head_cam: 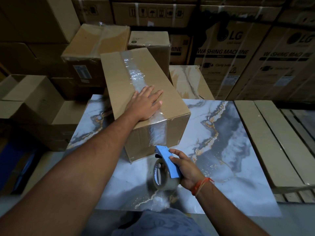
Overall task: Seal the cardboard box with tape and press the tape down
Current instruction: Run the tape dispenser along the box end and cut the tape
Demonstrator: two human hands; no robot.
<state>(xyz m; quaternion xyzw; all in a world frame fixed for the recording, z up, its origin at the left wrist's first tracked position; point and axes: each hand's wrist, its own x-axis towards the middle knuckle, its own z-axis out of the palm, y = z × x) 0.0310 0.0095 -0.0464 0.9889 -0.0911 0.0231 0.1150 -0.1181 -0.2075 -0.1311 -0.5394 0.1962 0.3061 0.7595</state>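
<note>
A long brown cardboard box (117, 86) lies on the marble-patterned table (230, 150), angled away from me. A strip of clear tape (136, 74) runs along its top seam and down the near end face. My left hand (144, 103) lies flat on the box top with fingers spread, palm over the tape near the front edge. My right hand (185, 165) grips a blue tape dispenser (167, 160) holding a clear tape roll. The dispenser sits just below the taped end of the box, its nose close to the tape's lower end.
Taped cardboard boxes (95, 46) stand behind and left of the table. Large washing machine cartons (226, 53) line the back wall. Flat cardboard packs (272, 142) lie along the table's right side. An open box (30, 92) sits at the left.
</note>
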